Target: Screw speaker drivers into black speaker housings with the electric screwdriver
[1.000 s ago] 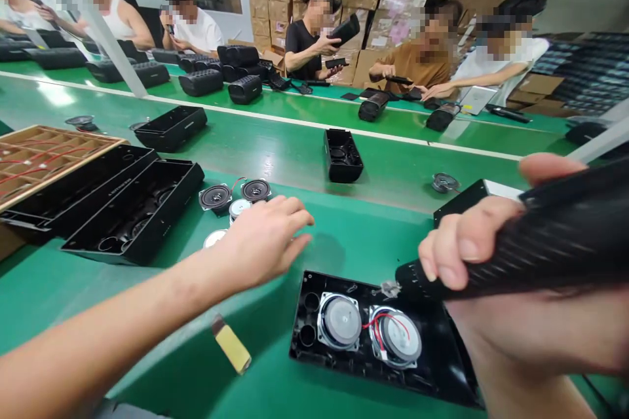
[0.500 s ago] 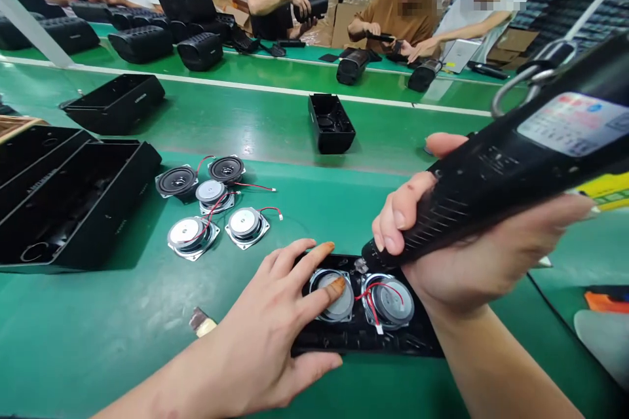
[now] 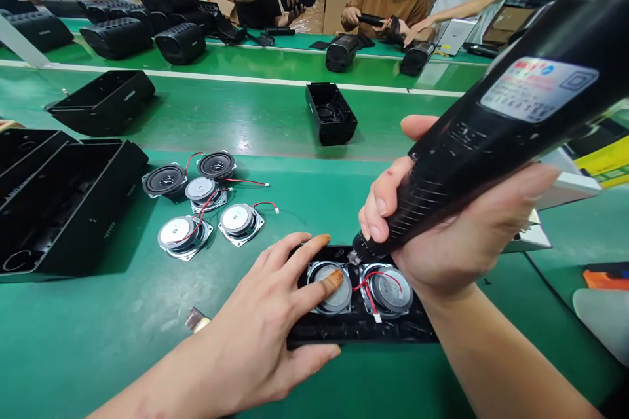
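My left hand (image 3: 278, 301) spans a black speaker panel (image 3: 363, 334), thumb along its near edge and fingers at the far side. One orange-stained fingertip rests on the back of the left speaker driver (image 3: 327, 298). Beside it in the panel sits the right driver (image 3: 390, 291), with a red wire and white plug across it. My right hand (image 3: 437, 236) is wrapped round a black electric screwdriver (image 3: 457, 144), tilted down to the left. Its tip (image 3: 354, 258) meets the panel's far side between the two drivers; any screw there is too small to make out.
Several loose speaker drivers (image 3: 240, 222) with red wires lie on the green bench at left. Black open housings (image 3: 93, 209) stand at far left, and another housing (image 3: 334, 121) further back. Several people work across the line near finished-looking black speakers (image 3: 179, 44).
The view has shifted slightly, and the screwdriver body appears larger and a little further left. Both hands keep their holds, with the tip still at nearly the same spot on the panel.
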Available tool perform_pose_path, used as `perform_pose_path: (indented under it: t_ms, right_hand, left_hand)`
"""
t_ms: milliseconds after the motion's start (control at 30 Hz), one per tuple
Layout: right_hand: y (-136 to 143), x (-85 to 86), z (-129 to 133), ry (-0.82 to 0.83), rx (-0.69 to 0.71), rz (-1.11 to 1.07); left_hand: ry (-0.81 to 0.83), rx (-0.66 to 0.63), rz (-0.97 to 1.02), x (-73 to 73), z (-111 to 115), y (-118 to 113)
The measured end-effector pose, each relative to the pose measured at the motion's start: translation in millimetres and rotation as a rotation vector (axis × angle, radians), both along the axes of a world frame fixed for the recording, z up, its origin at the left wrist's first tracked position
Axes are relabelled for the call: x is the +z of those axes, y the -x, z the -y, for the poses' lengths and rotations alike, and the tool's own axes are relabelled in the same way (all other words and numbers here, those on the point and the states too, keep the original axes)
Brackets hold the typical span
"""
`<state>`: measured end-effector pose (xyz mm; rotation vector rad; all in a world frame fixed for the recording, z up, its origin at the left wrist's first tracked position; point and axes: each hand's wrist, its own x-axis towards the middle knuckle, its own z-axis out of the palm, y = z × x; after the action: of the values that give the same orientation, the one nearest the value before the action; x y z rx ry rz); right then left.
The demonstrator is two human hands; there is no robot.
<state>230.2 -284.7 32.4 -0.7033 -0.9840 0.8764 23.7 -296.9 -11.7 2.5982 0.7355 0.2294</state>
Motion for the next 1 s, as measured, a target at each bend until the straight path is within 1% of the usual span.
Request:
perform_pose_path:
  t_ms: [233,400,500,600,667,767,1000]
  right_hand:
    - [3,-3.1,0,-0.009,0.009,0.045]
    - [4,-9.4,1,-0.019,0.114,0.027]
    - [5,-14.5,3,-0.038,0.153,0.064]
    - [3,-20.8,3,-0.048,0.243,0.123]
    - [0,-25.1,2,-0.047,0.278,0.151]
    - [-2,-30.5,2,-0.048,0.293,0.164]
    - [1,-36.4,4,-0.055,0.32,0.106]
  left_hand:
    - [-0.001,0.005,0.018,-0.4,0,0]
    - [0.015,0.002,0.003,3.9,-1,-1]
    - [0.02,0.005,0.001,5.8,-4,-3]
    - [0.013,-0.001,-0.005,6.0,-6,-3]
    - [0.0,-0.008,-0.004,4.7,-6,-2]
    - [-0.016,-0.011,0.012,1.5,-6,0]
    - [-0.113,-0.037,0.077,-6.1,-14,-6]
